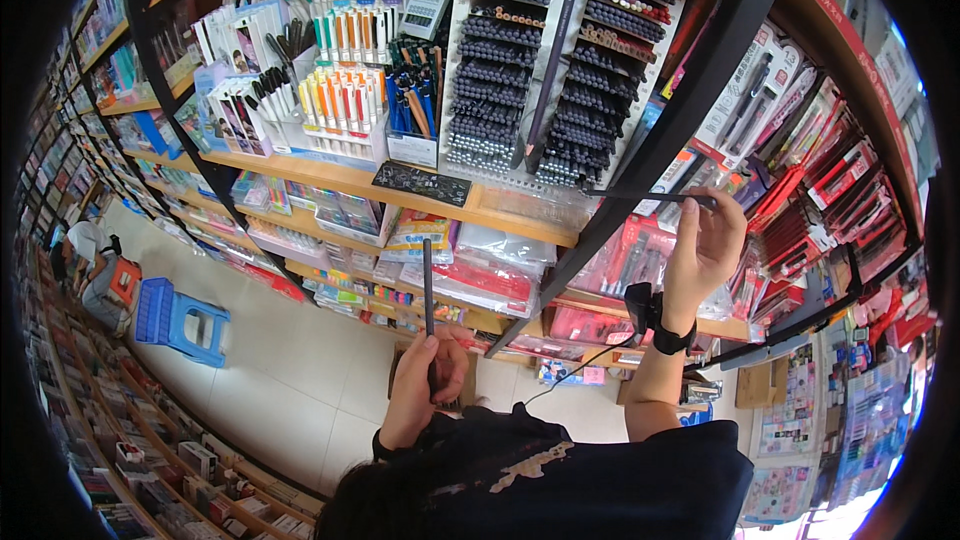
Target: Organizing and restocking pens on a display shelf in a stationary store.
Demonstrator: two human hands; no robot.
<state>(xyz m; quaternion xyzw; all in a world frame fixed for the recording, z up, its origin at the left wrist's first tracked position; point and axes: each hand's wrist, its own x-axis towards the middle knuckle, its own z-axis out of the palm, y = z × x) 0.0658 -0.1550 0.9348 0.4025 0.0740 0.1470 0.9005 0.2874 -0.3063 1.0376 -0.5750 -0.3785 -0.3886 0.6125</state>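
Note:
My left hand is closed around a dark pencil that stands upright in the view, low before the shelves. A second dark pencil lies nearly level between the fingers of my right hand, its far end close to the bottom corner of the pencil display rack. The rack holds rows of dark pencils, with some red, white and wood-toned ends among them. A black band with a device is on my right wrist, with a cable running down from it.
A wooden shelf carries pens left of the rack. A black post slants beside my right hand. Red packaged goods hang at right. A blue stool and a crouching person are on the aisle's left.

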